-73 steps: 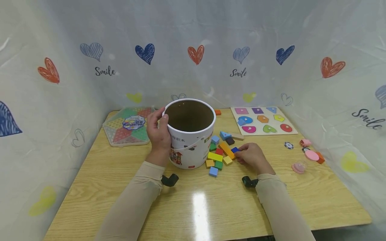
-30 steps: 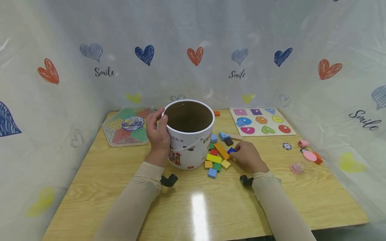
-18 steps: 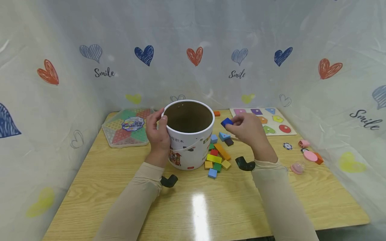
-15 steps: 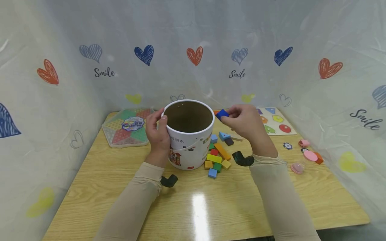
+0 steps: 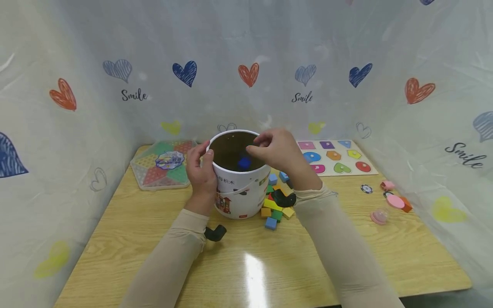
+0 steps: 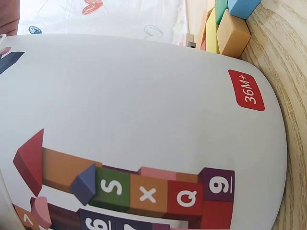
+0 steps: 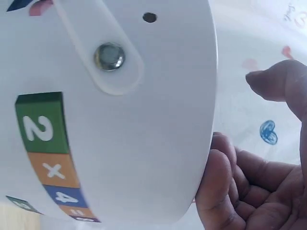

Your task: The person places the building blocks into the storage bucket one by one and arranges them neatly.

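A white bucket (image 5: pixel 246 205) printed with toy pictures stands upright on the table, its mouth uncovered. My left hand (image 5: pixel 202 175) holds its left side, thumb and fingers at the rim. Inside the mouth a blurred blue block (image 5: pixel 244 163) shows against the dark interior, apart from my right hand (image 5: pixel 281 152). That hand is over the bucket's right rim; the right wrist view has its thumb (image 7: pixel 268 85) spread away from the fingers (image 7: pixel 218 179), with nothing between them. In the left wrist view the printed bucket wall (image 6: pixel 134 96) fills most of the picture.
Several coloured blocks (image 5: pixel 272 205) lie against the bucket's right side, partly beneath my right forearm. A shape puzzle board (image 5: pixel 358 168) lies at back right, a hexagonal patterned case (image 5: pixel 154 177) at back left. Small pink toys (image 5: pixel 379 217) and a chip (image 5: pixel 366 188) lie far right.
My right hand picked up the blue block from the pile, carried it up and left over the bucket, and let go of it. My left hand stayed on the bucket.
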Motion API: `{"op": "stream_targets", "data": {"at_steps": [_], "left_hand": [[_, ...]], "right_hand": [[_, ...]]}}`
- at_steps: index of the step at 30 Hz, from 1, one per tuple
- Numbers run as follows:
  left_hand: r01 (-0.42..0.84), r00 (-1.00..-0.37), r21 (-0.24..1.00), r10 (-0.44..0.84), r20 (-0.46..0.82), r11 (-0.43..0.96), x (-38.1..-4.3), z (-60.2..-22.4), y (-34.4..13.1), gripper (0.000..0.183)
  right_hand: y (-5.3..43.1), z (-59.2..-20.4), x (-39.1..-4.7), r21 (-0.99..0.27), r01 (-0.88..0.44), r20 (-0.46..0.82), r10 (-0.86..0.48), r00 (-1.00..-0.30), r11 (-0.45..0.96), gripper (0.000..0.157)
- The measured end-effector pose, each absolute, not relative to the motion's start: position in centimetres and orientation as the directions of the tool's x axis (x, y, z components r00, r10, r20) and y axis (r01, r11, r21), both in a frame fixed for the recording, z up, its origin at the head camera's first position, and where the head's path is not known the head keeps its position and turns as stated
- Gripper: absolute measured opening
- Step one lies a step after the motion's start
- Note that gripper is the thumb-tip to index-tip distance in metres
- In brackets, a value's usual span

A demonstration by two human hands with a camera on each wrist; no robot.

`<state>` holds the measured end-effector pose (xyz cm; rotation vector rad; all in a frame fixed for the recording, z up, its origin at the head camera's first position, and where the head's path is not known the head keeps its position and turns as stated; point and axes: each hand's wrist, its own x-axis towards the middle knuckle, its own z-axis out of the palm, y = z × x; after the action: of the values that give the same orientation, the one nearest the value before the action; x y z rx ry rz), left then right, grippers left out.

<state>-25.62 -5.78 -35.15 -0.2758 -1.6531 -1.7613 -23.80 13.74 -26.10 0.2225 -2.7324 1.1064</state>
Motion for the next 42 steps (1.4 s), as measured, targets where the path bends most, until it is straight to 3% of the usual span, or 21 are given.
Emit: {"op": "stream_targets", "data": {"at_steps": [12, 18, 27, 35, 42], "left_hand": [[0.532, -0.806, 0.846, -0.335, 0.488, -0.048, -25.7, -35.3, -5.6, 0.032], [0.458, -0.821, 0.889, -0.375, 0.43, 0.016, -27.3, -36.9, -5.9, 0.032], [0.469, -0.788, 0.876, -0.394, 0.472, 0.11, -27.9, -37.4, -6.1, 0.031], [0.428, -0.812, 0.892, -0.37, 0.451, 0.147, -27.5, -36.9, -6.4, 0.03], [0.394, -0.824, 0.898, -0.356, 0.44, 0.196, -27.4, -36.8, -6.4, 0.034]], "right_hand": [[18.3, -28.5, -22.5, -0.762, -0.174, 0.287, 0.084, -0.954, 0.624, 0.031], [20.3, -30.7, -22.2, -0.802, -0.12, 0.228, 0.114, -0.967, 0.585, 0.035], [22.6, -34.6, -21.9, -0.793, -0.043, 0.163, 0.145, -0.976, 0.608, 0.034], [24.5, -40.2, -22.5, -0.729, 0.091, -0.057, 0.072, -0.996, 0.678, 0.035], [24.6, -44.3, -22.6, -0.601, 0.219, -0.208, 0.114, -0.972, 0.769, 0.04]]}}
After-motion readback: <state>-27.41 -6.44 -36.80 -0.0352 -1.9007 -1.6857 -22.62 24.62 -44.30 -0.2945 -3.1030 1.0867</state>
